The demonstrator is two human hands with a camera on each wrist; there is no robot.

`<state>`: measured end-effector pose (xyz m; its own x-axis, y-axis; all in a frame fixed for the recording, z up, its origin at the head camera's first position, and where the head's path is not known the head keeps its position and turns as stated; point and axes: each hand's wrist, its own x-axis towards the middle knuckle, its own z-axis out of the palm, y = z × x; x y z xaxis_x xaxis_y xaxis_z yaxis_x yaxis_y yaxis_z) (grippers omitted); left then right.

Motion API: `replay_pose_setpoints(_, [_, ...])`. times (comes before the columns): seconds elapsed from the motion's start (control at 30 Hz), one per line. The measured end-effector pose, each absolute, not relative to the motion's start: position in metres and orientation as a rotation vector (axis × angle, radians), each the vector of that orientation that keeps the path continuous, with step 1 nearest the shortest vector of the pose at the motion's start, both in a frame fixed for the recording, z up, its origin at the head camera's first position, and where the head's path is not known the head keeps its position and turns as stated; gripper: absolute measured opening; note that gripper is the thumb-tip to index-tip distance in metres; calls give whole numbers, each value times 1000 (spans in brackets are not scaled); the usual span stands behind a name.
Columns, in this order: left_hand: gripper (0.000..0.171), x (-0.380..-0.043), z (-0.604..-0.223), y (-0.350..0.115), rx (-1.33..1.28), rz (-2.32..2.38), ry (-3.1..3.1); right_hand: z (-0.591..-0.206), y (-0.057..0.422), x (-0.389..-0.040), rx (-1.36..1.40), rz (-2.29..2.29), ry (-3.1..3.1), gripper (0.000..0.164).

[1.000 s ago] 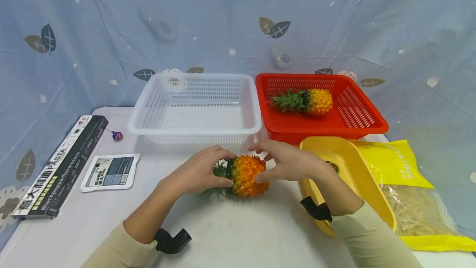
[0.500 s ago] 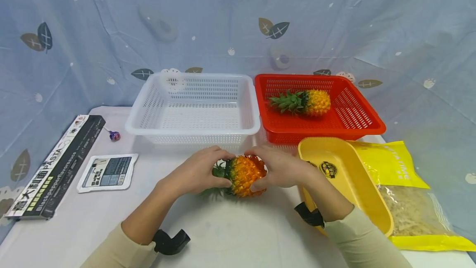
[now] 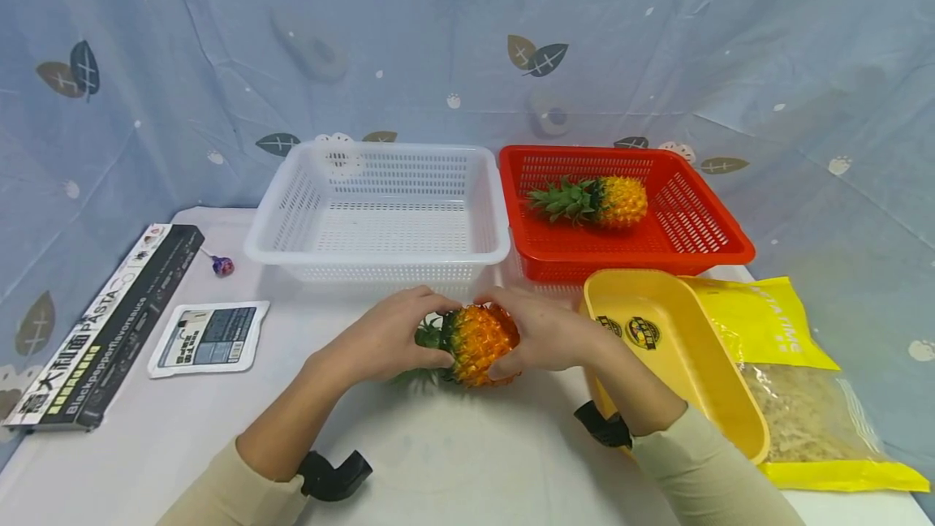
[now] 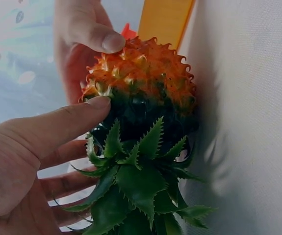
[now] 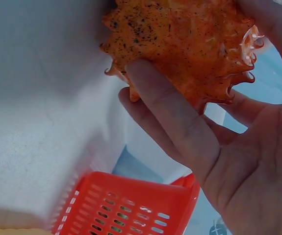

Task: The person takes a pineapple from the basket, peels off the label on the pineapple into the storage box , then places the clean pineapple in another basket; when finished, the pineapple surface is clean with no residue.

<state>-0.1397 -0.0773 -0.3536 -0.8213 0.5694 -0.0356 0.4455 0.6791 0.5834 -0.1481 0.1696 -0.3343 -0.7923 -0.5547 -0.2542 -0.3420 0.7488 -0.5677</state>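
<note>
An orange artificial pineapple [image 3: 482,343] with a dark green shoulder lies on its side on the table, its leafy crown to the left. My left hand [image 3: 398,333] grips it where the crown meets the body. In the left wrist view, the left thumb presses the green shoulder and the fingers pass behind the leaves [image 4: 136,186]. At the orange end, my right hand [image 3: 544,331] holds the body between thumb and fingers. The right wrist view shows its fingers [image 5: 170,103] against the speckled base of the fruit.
Behind stand a white basket [image 3: 380,256] and a red basket [image 3: 628,258] holding another pineapple [image 3: 621,201]. At right are a yellow tray [image 3: 694,355] and a pasta bag [image 3: 803,412]. To the left lie a pasta box [image 3: 109,331], a white packet [image 3: 209,338] and a lollipop [image 3: 222,266].
My right hand has moved left and closed in on the orange end of the pineapple. The left hand keeps its place on the pineapple. The view has shifted slightly.
</note>
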Motion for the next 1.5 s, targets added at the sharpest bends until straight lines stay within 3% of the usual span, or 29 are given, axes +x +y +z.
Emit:
replay_pose_setpoints(1.03, [57, -137, -350, -90, 899, 1015, 2671, -333, 171, -150, -710, -709, 2553, 79])
replay_pose_setpoints(1.5, [37, -143, -339, -118, 835, 1398, 2749, -324, 189, -151, -802, -754, 2515, 73])
